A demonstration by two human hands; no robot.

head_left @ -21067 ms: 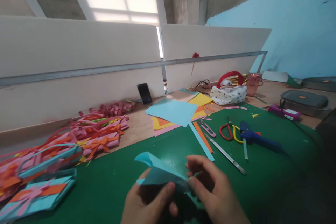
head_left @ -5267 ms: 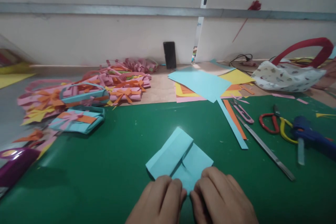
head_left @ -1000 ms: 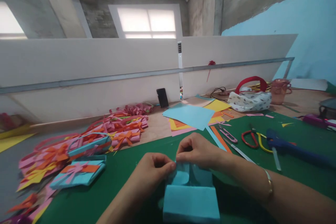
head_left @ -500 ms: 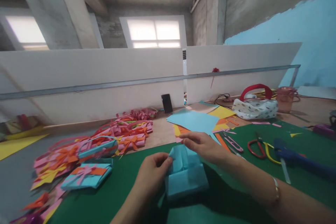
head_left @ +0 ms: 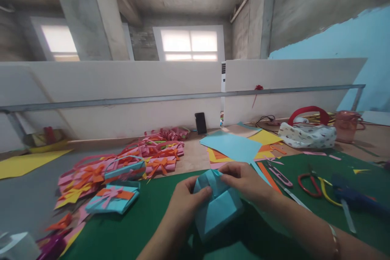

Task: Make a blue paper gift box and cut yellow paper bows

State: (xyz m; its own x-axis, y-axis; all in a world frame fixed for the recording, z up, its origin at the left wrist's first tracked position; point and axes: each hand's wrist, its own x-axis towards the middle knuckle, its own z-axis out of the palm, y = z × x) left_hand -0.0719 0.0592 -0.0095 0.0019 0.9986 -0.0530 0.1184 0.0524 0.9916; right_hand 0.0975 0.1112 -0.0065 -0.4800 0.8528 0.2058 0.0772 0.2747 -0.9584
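Blue folded paper (head_left: 217, 213) over green mat (head_left: 146, 219); left hand (head_left: 188, 198) gripping left side, right hand (head_left: 242, 178) pinching its far edge.

2 bare forearms (head_left: 297, 214), 1 slim bracelet (head_left: 334, 239)
We see the left hand (head_left: 187, 199) and right hand (head_left: 240, 179) bare too. Around the right forearm, the bracelet is a thin, rounded, shiny band, pale on top and gold-toned lower down; finer details are too small to tell.
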